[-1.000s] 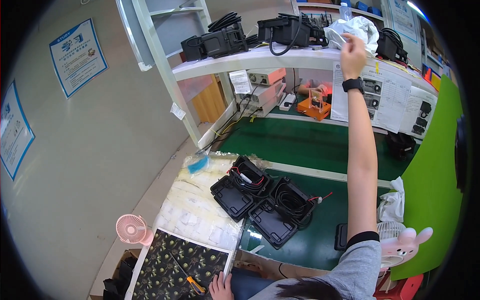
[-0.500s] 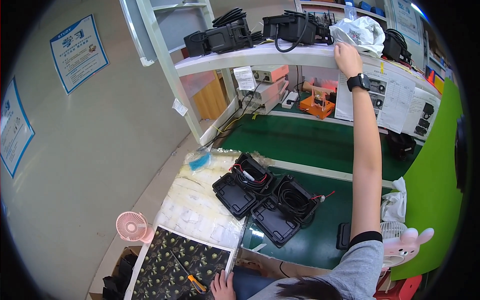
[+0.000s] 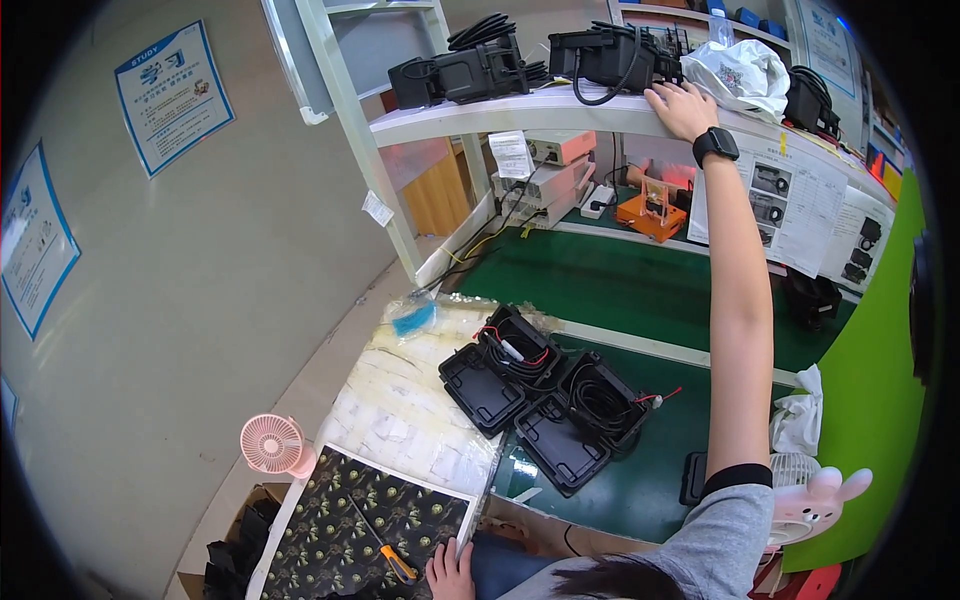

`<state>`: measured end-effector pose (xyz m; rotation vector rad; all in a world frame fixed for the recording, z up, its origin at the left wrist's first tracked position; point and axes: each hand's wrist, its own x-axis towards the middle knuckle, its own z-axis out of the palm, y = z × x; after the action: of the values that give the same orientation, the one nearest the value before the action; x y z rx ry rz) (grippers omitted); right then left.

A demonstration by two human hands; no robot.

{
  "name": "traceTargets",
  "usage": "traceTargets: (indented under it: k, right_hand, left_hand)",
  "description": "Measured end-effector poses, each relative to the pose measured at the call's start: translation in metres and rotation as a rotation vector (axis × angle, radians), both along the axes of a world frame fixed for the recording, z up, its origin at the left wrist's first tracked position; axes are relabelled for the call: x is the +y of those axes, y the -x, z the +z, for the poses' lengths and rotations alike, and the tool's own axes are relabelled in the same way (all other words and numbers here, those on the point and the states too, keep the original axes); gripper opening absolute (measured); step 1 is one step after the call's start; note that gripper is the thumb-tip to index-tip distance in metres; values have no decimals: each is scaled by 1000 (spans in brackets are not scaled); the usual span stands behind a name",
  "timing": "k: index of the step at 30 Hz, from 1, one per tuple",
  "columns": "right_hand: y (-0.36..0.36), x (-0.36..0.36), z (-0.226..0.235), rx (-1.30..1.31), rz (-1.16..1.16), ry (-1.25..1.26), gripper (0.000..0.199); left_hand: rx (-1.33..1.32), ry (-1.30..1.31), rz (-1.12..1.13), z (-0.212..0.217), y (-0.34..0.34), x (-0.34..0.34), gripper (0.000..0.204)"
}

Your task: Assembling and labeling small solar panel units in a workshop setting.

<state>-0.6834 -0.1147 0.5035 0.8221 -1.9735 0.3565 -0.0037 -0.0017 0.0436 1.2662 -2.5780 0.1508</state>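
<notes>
Seen from above, with directions given from the middle of the view, a person's bare right hand (image 3: pixel 683 110), a black watch on its wrist, reaches out between 1 and 2 o'clock to the front edge of a white shelf (image 3: pixel 520 117). It is palm down, fingers loosely spread, gripping nothing visible; whether it presses on the edge is hard to tell. Just beyond it, at its 2 o'clock, sits a crumpled white plastic bag (image 3: pixel 745 75); at its 11 o'clock is a bulky black plastic case (image 3: pixel 600 60) with a looping cable. The left hand (image 3: pixel 450 573) lies open and flat at 6 o'clock, at the right edge of a black mat with a pale green pattern (image 3: pixel 310 545). On that mat, at 7 o'clock, lies an orange-handled screwdriver (image 3: pixel 398 563). Between 5 and 6 o'clock, two open black plastic boxes (image 3: pixel 562 445) with coiled black cables lie touching on the counter (image 3: pixel 600 512), part green, part pale. A small round pink fan (image 3: pixel 272 443) stands at 8 o'clock, and a pink rabbit-eared fan (image 3: pixel 815 505) at 4.
</notes>
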Motion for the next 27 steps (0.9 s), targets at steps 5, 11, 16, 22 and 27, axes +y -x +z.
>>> traceTargets:
  k: [5, 11, 16, 22, 27]
  right_hand:
    - [-17, 8, 12, -174, 24, -109, 59]
    - [16, 14, 6, -70, 68, 94, 45]
    - [19, 16, 10, -93, 196, 32, 42]
    - [8, 8, 6, -112, 60, 29, 45]
    - [4, 12, 8, -72, 297, 248, 32]
  left_hand:
    - [-1, 15, 4, -2, -4, 0, 60]
    - [1, -14, 10, 0, 0, -1, 60]
    - [-11, -35, 17, 2, -1, 0, 59]
    - [-12, -8, 29, 0, 0, 2, 54]
    - [-22, 2, 46, 2, 2, 2, 50]
